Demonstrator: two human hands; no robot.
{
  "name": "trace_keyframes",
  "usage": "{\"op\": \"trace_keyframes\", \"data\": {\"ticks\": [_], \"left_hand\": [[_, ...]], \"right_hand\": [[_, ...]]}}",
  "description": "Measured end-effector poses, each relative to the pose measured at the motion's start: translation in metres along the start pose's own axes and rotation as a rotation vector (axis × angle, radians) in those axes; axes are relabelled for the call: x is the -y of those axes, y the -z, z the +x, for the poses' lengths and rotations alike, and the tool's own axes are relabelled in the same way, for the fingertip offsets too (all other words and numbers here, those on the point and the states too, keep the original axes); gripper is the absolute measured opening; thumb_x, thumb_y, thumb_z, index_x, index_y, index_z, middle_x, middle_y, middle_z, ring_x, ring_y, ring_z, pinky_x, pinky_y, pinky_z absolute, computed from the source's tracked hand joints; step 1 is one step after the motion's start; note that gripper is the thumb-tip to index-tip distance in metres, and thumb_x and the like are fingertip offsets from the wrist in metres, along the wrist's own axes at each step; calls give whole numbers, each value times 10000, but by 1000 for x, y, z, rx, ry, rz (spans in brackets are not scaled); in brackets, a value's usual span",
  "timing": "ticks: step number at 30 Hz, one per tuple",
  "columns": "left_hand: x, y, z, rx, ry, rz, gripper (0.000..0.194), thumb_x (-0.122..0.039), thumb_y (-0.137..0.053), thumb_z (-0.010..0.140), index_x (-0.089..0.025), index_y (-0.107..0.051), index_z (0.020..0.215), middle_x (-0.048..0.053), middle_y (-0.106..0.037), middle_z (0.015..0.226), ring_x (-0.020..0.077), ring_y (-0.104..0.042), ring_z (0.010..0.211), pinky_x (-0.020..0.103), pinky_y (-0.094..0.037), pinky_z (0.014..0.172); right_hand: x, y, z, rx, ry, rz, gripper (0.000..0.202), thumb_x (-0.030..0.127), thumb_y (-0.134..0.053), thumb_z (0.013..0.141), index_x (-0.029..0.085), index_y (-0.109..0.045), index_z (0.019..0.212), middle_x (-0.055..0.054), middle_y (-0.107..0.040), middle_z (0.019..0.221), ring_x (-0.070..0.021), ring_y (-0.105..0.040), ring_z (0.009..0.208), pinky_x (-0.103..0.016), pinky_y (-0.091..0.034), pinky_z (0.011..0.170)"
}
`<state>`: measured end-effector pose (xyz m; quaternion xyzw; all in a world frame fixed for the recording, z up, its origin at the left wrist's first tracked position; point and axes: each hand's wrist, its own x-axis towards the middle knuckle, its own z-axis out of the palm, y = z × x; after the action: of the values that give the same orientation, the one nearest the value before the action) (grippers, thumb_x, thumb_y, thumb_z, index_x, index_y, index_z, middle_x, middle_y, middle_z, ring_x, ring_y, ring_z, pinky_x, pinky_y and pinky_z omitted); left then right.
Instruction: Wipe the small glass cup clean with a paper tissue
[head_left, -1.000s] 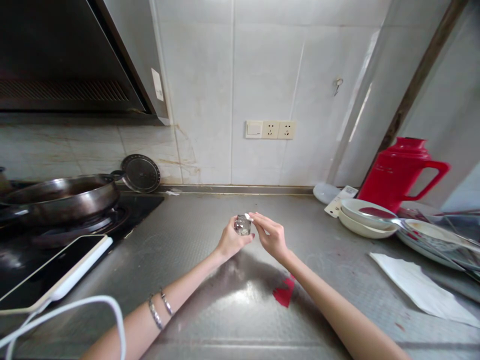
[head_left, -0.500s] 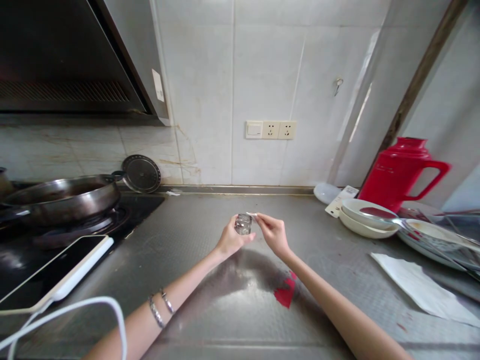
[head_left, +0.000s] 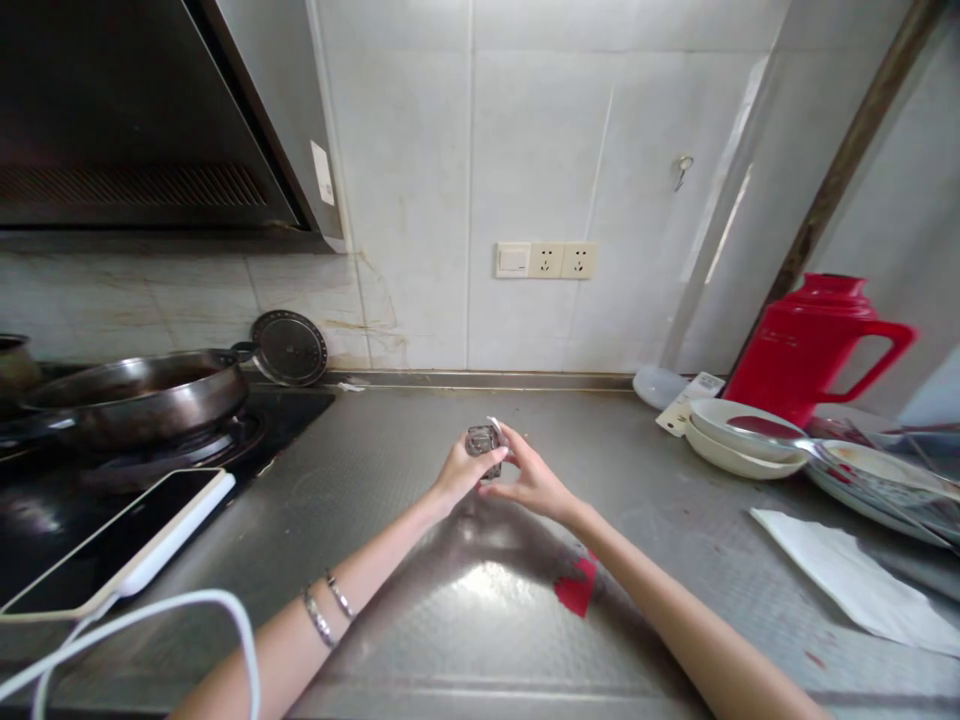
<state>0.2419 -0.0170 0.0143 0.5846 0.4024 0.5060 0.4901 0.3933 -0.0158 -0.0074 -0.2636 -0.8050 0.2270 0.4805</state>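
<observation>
Over the steel counter (head_left: 390, 450), my left hand (head_left: 456, 474) is closed around a small clear glass container (head_left: 480, 440), its thumb across the near side. My right hand (head_left: 541, 484) meets the container from the right, with its thumb below and its fingers at the upper right side. A small white strip (head_left: 493, 424) sticks up at those right fingertips, beside the rim. Its kind is too small to make out. The fingers hide part of the glass.
A pan (head_left: 142, 395) sits on the stove at left, near a phone (head_left: 112, 540) with a white cable (head_left: 187, 600). To the right stand a red thermos (head_left: 802, 345), stacked bowls (head_left: 742, 450) and a white paper sheet (head_left: 855, 580). A red patch (head_left: 576, 588) marks the counter.
My right hand has shifted from a raised pinch beside the rim to spread around the container's right side. The white strip has tilted from flat to upright. My left thumb now crosses the glass.
</observation>
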Motion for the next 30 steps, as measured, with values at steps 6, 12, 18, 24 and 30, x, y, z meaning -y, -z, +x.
{"op": "trace_keyframes", "data": {"ticks": [6,12,18,24,30], "left_hand": [[1,-3,-2,-8,-11,31,427,-337,-732,677,-141,-576,1023,74,-684,899,177,-651,783,268,-519,646],[3,-4,-4,54,-47,19,596,-356,-750,661,-146,-490,1155,78,-670,970,186,-652,836,281,-533,686],[6,19,7,307,21,13,1137,-528,-744,650,-144,-55,1470,185,-594,1206,298,-597,1070,456,-483,885],[13,31,15,320,-311,350,1243,-375,-901,415,-211,-232,1449,189,-299,1486,370,-279,1367,535,-194,1124],[23,11,7,261,-311,170,1129,-273,-840,563,-221,-134,1442,187,-501,1335,296,-583,1118,471,-435,973]], "right_hand": [[1,-2,0,-29,-60,14,838,243,-748,683,235,-314,1399,-141,-444,1375,-261,-445,1280,-415,-420,1038],[6,-1,1,-33,-123,151,797,132,-713,636,243,-366,1346,-126,-470,1335,-247,-496,1220,-373,-491,953],[9,4,7,-128,-259,361,766,220,-773,621,245,-411,1295,-113,-517,1275,-234,-590,1076,-371,-530,868],[26,12,14,-187,-380,468,758,234,-805,575,241,-447,1243,-72,-606,1147,-231,-627,1004,-359,-559,800],[27,8,13,-145,-392,473,717,227,-800,585,229,-462,1217,-62,-630,1124,-212,-650,972,-349,-560,823]]}}
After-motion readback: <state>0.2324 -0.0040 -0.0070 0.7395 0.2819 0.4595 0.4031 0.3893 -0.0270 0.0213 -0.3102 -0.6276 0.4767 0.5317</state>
